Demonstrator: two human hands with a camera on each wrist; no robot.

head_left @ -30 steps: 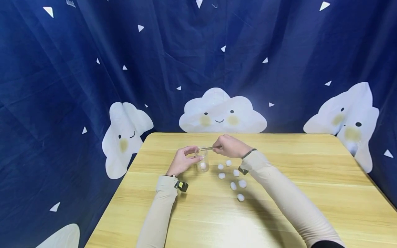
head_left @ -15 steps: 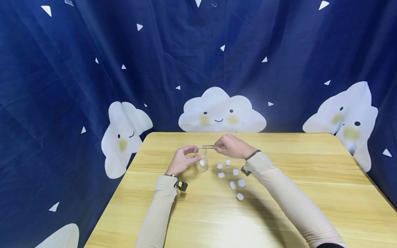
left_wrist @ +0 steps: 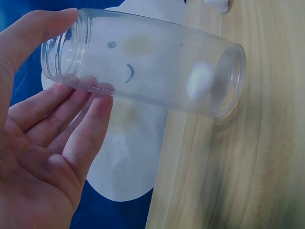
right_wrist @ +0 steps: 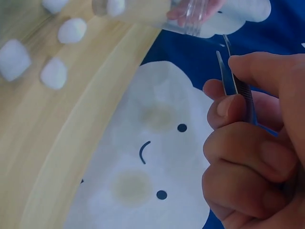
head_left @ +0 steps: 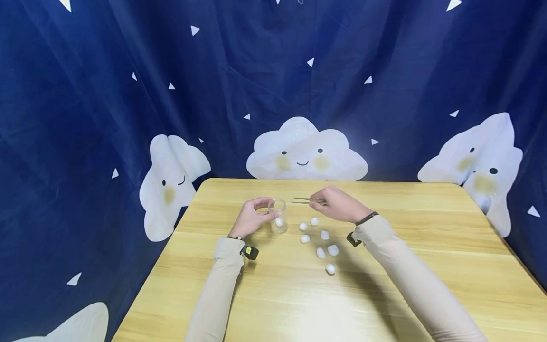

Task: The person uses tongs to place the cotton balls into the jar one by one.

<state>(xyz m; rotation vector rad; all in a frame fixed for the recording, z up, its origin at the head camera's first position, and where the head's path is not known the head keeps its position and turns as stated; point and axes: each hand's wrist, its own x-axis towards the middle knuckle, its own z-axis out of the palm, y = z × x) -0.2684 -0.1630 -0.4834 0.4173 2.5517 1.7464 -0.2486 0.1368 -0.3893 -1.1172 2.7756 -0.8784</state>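
A clear plastic jar with a threaded, lidless mouth stands upright or nearly so at the table. My left hand grips it near the mouth, thumb on one side and fingers on the other. Inside, close to the base, is one white cotton ball. To the jar's right, my right hand pinches a pair of metal tweezers between thumb and fingers. The tweezers' tips are apart, point toward the jar mouth and have nothing between them.
Several loose white cotton balls lie on the wooden table, right of the jar and below the right hand. A dark blue curtain with printed clouds and triangles hangs behind the table and at both sides.
My right hand has drawn the tweezers rightward, away from the jar mouth, where their tips were. The left hand stays on the jar. The head view has tilted slightly.
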